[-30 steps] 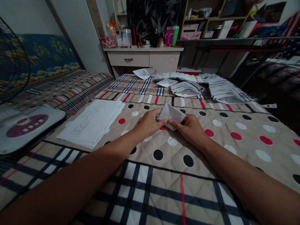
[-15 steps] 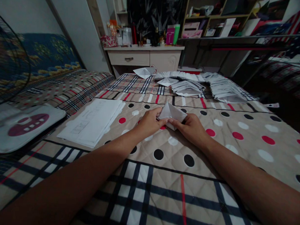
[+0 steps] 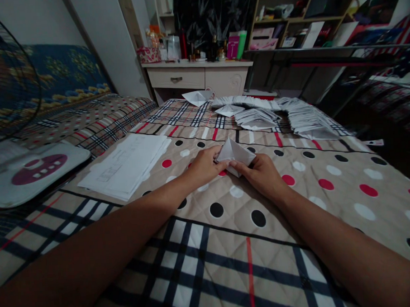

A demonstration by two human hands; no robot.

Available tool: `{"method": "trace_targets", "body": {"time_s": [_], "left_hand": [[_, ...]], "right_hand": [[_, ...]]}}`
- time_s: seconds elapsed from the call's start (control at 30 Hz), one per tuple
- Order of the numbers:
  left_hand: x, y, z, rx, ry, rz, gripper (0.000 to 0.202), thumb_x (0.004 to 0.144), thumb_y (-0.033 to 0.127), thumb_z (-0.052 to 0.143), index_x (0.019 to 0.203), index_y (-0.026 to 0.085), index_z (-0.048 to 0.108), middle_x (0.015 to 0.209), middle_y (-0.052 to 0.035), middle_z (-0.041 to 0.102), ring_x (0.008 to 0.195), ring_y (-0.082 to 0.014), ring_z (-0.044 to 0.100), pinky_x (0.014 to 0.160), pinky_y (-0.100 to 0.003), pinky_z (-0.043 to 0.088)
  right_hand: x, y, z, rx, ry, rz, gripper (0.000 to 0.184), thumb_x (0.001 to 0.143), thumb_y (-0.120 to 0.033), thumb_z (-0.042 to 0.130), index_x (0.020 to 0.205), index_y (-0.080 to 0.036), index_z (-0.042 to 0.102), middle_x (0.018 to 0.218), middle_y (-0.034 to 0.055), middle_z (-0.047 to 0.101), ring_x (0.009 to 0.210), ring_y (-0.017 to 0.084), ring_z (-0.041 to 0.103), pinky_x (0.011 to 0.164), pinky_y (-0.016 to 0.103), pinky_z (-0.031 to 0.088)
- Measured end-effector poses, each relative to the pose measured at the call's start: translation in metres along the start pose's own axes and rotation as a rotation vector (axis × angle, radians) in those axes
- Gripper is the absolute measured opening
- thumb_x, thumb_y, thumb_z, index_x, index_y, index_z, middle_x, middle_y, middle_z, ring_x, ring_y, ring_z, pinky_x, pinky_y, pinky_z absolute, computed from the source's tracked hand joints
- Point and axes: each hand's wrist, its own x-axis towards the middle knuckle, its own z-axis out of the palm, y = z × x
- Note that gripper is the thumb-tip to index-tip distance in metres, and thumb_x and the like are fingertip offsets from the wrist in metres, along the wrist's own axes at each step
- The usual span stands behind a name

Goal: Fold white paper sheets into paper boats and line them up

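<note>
Just above the quilted bedspread [image 3: 201,230], a small white folded paper boat [image 3: 237,153] is held between both hands, its pointed peak upward. My left hand [image 3: 208,163] grips the near left side, thumb in front and the other fingers partly hidden behind the paper. On the right side, my right hand [image 3: 262,171] pinches it with the thumb pressed on the front face. A stack of printed paper sheets [image 3: 124,164] lies flat to the left of my left hand.
Farther off on the bed stand rows of nested folded papers [image 3: 308,119], with single folded pieces [image 3: 197,97] beside them. A fan base [image 3: 36,174] stands at the left. Behind the bed is a white dresser [image 3: 198,77] crowded with bottles and boxes.
The hands and the folded paper hold almost the same place and pose. Only a very slight shift of the camera view shows.
</note>
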Motion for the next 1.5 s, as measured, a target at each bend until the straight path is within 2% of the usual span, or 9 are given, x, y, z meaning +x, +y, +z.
{"method": "trace_targets", "body": {"time_s": [0.23,0.67,0.93,1.2,1.5], "left_hand": [[-0.0004,0.0003,-0.0002,-0.019,0.002,0.001,0.015,0.078,0.022,0.065,0.09,0.013,0.061,0.083,-0.0047,0.068,0.075,-0.0167,0.064,0.065,-0.026,0.052],[0.0001,-0.0017,0.0001,0.003,0.008,0.022,0.02,0.079,0.024,0.064,0.094,0.012,0.063,0.089,-0.0079,0.069,0.079,-0.0192,0.065,0.066,-0.028,0.053],[-0.0002,-0.0014,0.0001,0.005,0.013,0.011,0.019,0.078,0.024,0.065,0.093,0.013,0.063,0.086,-0.0061,0.068,0.077,-0.0182,0.064,0.064,-0.026,0.052],[-0.0005,0.0003,0.0006,-0.035,0.019,-0.003,0.018,0.077,0.024,0.067,0.092,0.014,0.065,0.085,-0.0051,0.069,0.077,-0.0183,0.064,0.068,-0.028,0.053],[0.0001,-0.0011,0.0001,0.012,0.027,0.02,0.019,0.077,0.025,0.069,0.093,0.016,0.067,0.082,-0.0046,0.068,0.077,-0.0192,0.064,0.068,-0.029,0.054]], "right_hand": [[0.0002,-0.0007,0.0002,0.021,-0.007,0.01,0.035,0.077,-0.047,0.065,0.068,-0.014,0.062,0.062,0.0027,0.058,0.055,0.013,0.046,0.047,0.024,0.033],[0.0005,0.0022,0.0003,-0.024,0.002,0.015,0.038,0.078,-0.049,0.064,0.068,-0.013,0.063,0.06,0.0029,0.057,0.054,0.013,0.045,0.045,0.024,0.031],[0.0001,0.0019,0.0005,0.001,-0.001,0.022,0.039,0.078,-0.051,0.064,0.069,-0.013,0.063,0.061,0.0031,0.058,0.054,0.013,0.046,0.045,0.024,0.032],[0.0007,0.0016,-0.0008,-0.017,-0.002,0.004,0.038,0.078,-0.05,0.064,0.065,-0.014,0.06,0.057,0.0011,0.054,0.051,0.012,0.043,0.045,0.024,0.03],[0.0003,0.0012,-0.0006,-0.009,-0.019,0.013,0.037,0.079,-0.048,0.064,0.07,-0.012,0.064,0.06,0.0025,0.059,0.054,0.013,0.047,0.047,0.024,0.034]]}}
